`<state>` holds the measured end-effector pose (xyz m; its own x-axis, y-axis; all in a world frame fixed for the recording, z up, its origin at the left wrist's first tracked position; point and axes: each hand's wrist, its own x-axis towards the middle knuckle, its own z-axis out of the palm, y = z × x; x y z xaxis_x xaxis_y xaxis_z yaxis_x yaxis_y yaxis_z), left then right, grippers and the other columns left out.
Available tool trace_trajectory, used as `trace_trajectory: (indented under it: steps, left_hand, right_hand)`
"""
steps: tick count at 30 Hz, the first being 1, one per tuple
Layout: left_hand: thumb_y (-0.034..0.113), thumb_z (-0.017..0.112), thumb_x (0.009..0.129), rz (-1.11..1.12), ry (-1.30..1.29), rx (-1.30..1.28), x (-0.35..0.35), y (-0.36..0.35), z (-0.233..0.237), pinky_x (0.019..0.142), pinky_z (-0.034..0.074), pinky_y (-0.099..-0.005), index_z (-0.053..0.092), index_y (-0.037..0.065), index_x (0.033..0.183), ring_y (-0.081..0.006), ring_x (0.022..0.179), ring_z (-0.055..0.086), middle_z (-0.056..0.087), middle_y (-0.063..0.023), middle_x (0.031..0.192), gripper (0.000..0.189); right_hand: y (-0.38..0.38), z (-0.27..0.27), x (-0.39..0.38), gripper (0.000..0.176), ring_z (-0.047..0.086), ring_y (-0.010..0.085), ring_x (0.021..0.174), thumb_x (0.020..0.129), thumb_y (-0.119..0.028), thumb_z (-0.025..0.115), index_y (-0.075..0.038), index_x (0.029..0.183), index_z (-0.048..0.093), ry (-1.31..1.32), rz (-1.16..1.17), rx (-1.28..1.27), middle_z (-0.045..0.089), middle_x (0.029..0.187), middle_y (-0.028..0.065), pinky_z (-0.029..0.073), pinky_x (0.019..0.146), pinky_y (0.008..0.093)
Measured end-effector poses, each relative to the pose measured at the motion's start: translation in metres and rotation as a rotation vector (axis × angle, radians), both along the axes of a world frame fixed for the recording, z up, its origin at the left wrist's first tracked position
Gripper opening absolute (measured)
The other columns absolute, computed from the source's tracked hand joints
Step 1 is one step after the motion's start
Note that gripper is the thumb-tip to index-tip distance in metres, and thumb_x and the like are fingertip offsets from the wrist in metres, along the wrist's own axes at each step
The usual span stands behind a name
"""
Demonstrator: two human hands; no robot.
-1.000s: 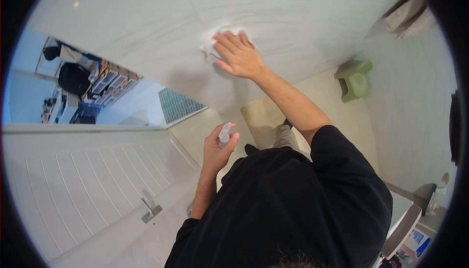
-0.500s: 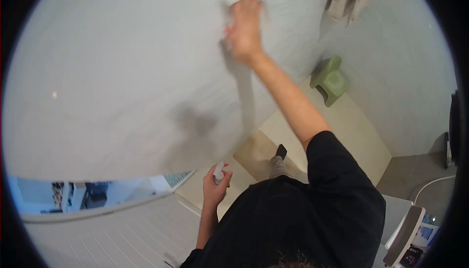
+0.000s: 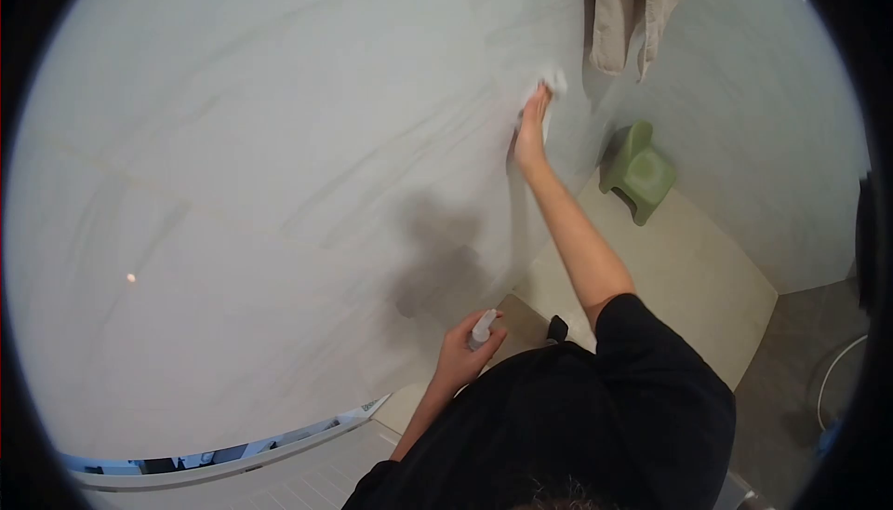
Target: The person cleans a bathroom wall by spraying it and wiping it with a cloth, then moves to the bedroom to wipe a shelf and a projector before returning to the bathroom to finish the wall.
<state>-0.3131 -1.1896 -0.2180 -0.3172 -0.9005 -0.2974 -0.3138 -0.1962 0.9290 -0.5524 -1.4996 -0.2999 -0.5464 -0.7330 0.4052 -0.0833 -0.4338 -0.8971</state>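
Note:
My right hand (image 3: 531, 133) presses a white cloth or wipe (image 3: 556, 82) against the pale marbled wall (image 3: 279, 119), below and left of the hanging beige towel. Its fingers point up along the wall, and the cloth shows past the fingertips. Lower down, close to my body, my left hand (image 3: 463, 350) is wrapped round a small white bottle (image 3: 483, 328) with a whitish top. The lower part of the bottle is hidden by the fingers. Shadows of my head and arm fall on the wall between the two hands.
A green stool (image 3: 644, 173) stands on the beige floor (image 3: 688, 259) in the corner. Beige towels (image 3: 616, 17) hang at the upper right. A pale hose (image 3: 826, 375) curves at the right edge. At the lower left lies a light ribbed panel (image 3: 307, 482) beside a narrow opening.
My right hand has come down and to the right along the wall with the cloth. My left hand and the bottle have shifted right in view, and the whole view has turned.

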Motion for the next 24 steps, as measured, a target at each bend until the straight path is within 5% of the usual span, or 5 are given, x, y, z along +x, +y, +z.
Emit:
trace_trajectory:
  steps: [4, 8, 12, 15, 24]
  left_hand:
    - [0.016, 0.075, 0.09, -0.067, -0.067, -0.043, -0.031, -0.015, -0.001, 0.072, 0.05, -0.0276, 0.067, 0.005, 0.117, -0.0094, 0.077, 0.062, 0.069, -0.0033, 0.084, 0.031]
    - [0.016, 0.075, 0.09, -0.158, -0.055, -0.101, -0.054, -0.028, 0.011, 0.077, 0.051, -0.0293, 0.067, 0.004, 0.117, -0.012, 0.084, 0.065, 0.072, -0.0067, 0.091, 0.03]
    - [0.014, 0.074, 0.091, -0.191, -0.032, -0.097, -0.052, -0.027, 0.003, 0.071, 0.048, -0.0271, 0.067, 0.004, 0.117, -0.0095, 0.079, 0.061, 0.068, -0.0029, 0.088, 0.029]
    - [0.013, 0.074, 0.091, -0.19, 0.014, -0.078, -0.049, -0.035, -0.002, 0.064, 0.045, -0.0249, 0.067, 0.005, 0.118, -0.006, 0.069, 0.056, 0.064, 0.0019, 0.079, 0.029]
    - [0.019, 0.075, 0.091, -0.275, -0.032, -0.036, -0.061, -0.085, -0.004, 0.076, 0.051, -0.0269, 0.067, 0.004, 0.119, -0.0091, 0.081, 0.063, 0.071, -0.0046, 0.092, 0.032]
  right_hand:
    - [0.047, 0.126, -0.011, 0.065, 0.004, 0.0381, 0.154, 0.108, -0.033, 0.034, 0.009, 0.154, 0.02, 0.366, 0.069, -0.261, 0.011, 0.165, 0.0256, 0.005, 0.125, 0.0434]
    - [0.042, 0.09, -0.03, 0.05, 0.025, 0.0391, 0.151, 0.103, -0.014, 0.046, 0.011, 0.146, 0.039, 0.475, -0.011, -0.291, 0.03, 0.158, 0.0285, 0.022, 0.123, 0.0414]
    - [0.046, 0.017, -0.071, 0.042, 0.055, 0.035, 0.131, 0.1, -0.005, 0.047, 0.011, 0.139, 0.048, -0.246, -0.08, 0.327, 0.053, 0.144, 0.0226, 0.041, 0.113, 0.0405]
    - [0.067, -0.01, -0.118, 0.041, 0.06, 0.0314, 0.123, 0.101, -0.005, 0.045, 0.01, 0.139, 0.047, -1.064, 0.199, 0.014, 0.058, 0.137, 0.0186, 0.048, 0.107, 0.0398]
    - [0.09, 0.038, -0.141, 0.047, 0.056, 0.0296, 0.13, 0.101, -0.016, 0.046, 0.007, 0.142, 0.043, -0.758, 0.244, -0.031, 0.055, 0.141, 0.0171, 0.042, 0.113, 0.04]
